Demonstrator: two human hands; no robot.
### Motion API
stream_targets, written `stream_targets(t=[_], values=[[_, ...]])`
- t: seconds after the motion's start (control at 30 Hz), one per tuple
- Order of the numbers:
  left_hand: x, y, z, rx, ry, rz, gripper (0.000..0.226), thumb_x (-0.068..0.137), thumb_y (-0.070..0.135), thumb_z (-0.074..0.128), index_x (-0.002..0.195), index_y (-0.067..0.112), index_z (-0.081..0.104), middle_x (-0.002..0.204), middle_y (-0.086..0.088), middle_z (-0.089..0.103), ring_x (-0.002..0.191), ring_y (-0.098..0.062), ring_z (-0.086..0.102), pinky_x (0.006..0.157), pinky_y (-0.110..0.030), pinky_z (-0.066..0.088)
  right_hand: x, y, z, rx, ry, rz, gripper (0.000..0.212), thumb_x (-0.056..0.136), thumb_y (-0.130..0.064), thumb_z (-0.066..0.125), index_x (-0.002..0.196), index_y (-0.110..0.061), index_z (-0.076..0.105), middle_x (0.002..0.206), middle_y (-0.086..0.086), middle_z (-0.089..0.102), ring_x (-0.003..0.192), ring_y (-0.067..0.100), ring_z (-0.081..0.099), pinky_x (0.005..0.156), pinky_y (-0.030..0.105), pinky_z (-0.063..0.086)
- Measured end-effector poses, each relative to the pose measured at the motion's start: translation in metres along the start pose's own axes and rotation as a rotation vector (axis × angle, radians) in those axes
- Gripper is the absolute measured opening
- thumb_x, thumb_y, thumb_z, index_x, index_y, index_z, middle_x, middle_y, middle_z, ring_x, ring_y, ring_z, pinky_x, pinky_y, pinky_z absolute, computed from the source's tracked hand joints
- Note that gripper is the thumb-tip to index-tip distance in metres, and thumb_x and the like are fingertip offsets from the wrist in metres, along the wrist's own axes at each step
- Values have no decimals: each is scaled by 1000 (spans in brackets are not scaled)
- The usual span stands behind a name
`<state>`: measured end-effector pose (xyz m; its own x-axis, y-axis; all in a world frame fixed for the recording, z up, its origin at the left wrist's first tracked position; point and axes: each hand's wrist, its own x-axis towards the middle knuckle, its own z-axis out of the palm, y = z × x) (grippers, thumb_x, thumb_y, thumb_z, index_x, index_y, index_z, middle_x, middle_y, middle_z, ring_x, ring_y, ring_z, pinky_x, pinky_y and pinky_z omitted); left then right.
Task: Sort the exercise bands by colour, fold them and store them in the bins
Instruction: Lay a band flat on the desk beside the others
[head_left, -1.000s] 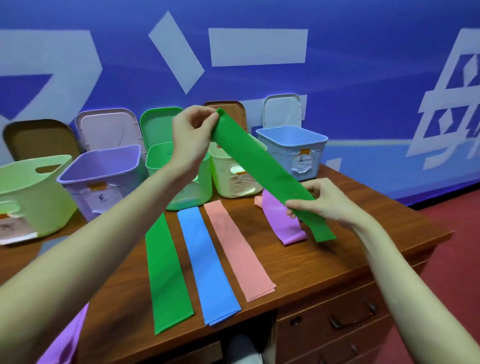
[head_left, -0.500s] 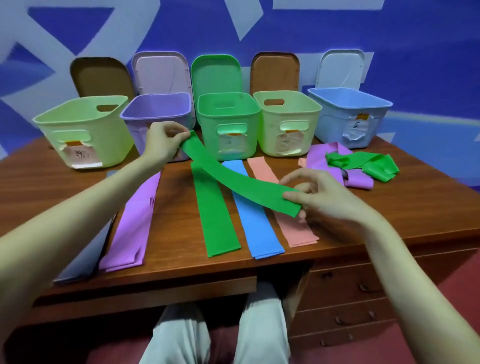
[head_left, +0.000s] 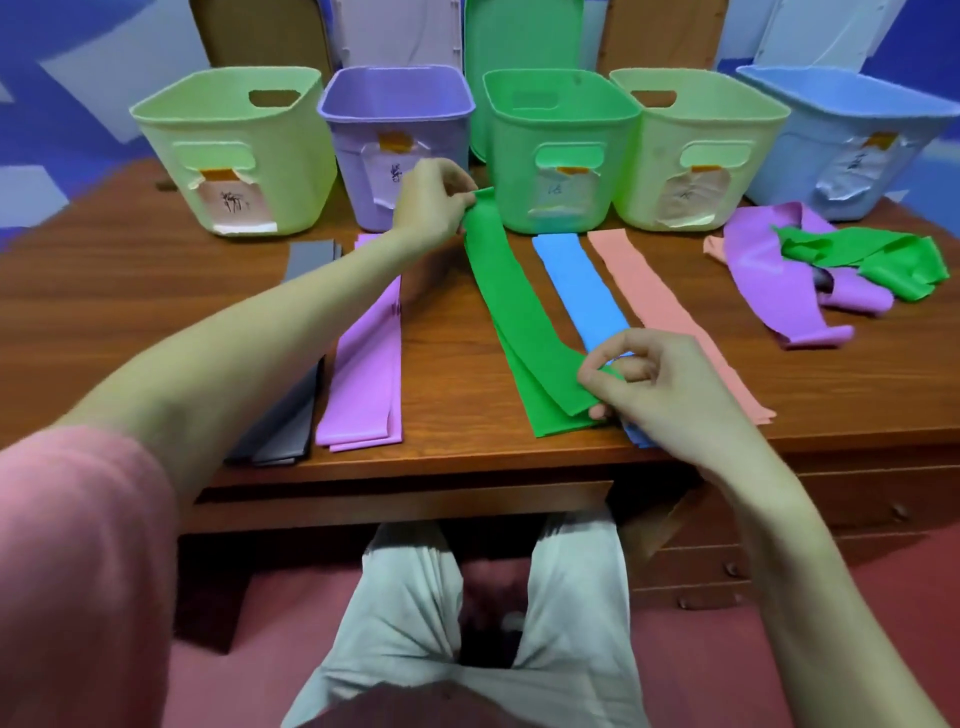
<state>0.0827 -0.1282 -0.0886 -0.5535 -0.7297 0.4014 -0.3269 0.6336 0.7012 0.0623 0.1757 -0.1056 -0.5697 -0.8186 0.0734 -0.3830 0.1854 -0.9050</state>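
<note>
On the desk (head_left: 156, 291) we're laying a green band (head_left: 511, 306) onto its twin, left hand (head_left: 431, 202) and right hand (head_left: 644, 379) pinching its ends. Still sorting, I'd say. Next we probably let go and untangle the pile (head_left: 831, 265).

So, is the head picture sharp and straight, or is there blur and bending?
Head view: wide-angle bending curves the desk edge and tilts the outer bins; light is even, shadows soft; the bin labels are too blurred to read; the green band is sharp.

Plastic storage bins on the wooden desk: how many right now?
5, in one row along the desk's back: pale green bin far left, purple bin, bright green bin centre, second pale green bin, light blue bin far right.
</note>
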Motion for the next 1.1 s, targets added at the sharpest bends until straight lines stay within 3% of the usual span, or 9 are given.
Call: stream_targets(t=[0.1,0.2,0.43,0.57,0.77,0.87,0.93,1.0,1.1], values=[[5,2,5,63,-23,16,11,83,13,66,90,11,73,93,-4,72,79,-12,63,68,-19,44,-5,-7,6,-135,6,10,10,85,-15,67,78,-16,60,54,6,67,31,3,40,37,11,28],[6,3,11,121,-54,63,15,83,16,67,95,10,74,98,-4,72,89,-12,62,73,-21,43,-8,-13,10,-261,-5,13,11,84,-20,69,80,-18,58,56,3,68,31,3,41,41,11,28],[5,-2,21,163,-68,84,15,82,19,69,94,12,74,97,-5,72,90,-17,64,75,-27,49,-4,-18,13,-465,-59,45,15,82,-27,71,85,-21,57,50,-3,64,40,-4,51,50,22,30],[5,-5,21,190,-50,50,12,81,18,69,91,14,75,96,-4,73,91,-20,65,80,-36,54,-1,-19,14,-572,-70,27,19,78,-33,73,81,-23,57,51,-3,54,55,14,59,61,36,48],[1,-6,21,230,-85,68,13,79,19,72,90,13,75,94,-5,73,89,-21,65,81,-38,55,-1,-26,14,-664,-89,7,20,77,-39,73,76,-26,57,55,-11,39,51,5,38,61,31,44],[-3,-6,23,265,-97,92,21,77,20,74,95,10,73,100,-8,71,93,-23,64,80,-35,53,1,-34,6,-654,-151,23,22,80,-48,66,74,-27,63,45,-13,41,45,2,36,51,25,30],[-5,-5,26,273,-79,110,26,77,24,73,98,9,70,104,-10,67,97,-24,61,80,-35,51,2,-40,-3,-579,-224,26,28,84,-49,61,75,-24,69,40,-19,47,42,1,42,49,21,27],[-9,1,29,272,-57,134,24,80,27,67,98,11,67,105,-11,63,98,-24,58,79,-33,46,4,-39,-15,-445,-248,11,30,87,-42,61,75,-16,72,36,-12,44,38,4,39,46,14,27],[-22,20,34,255,-64,243,19,84,27,59,95,13,67,97,-7,63,95,-23,56,74,-30,38,16,-17,-42,-278,-75,29,25,86,-31,65,79,-8,71,45,0,47,43,9,36,50,22,32]])
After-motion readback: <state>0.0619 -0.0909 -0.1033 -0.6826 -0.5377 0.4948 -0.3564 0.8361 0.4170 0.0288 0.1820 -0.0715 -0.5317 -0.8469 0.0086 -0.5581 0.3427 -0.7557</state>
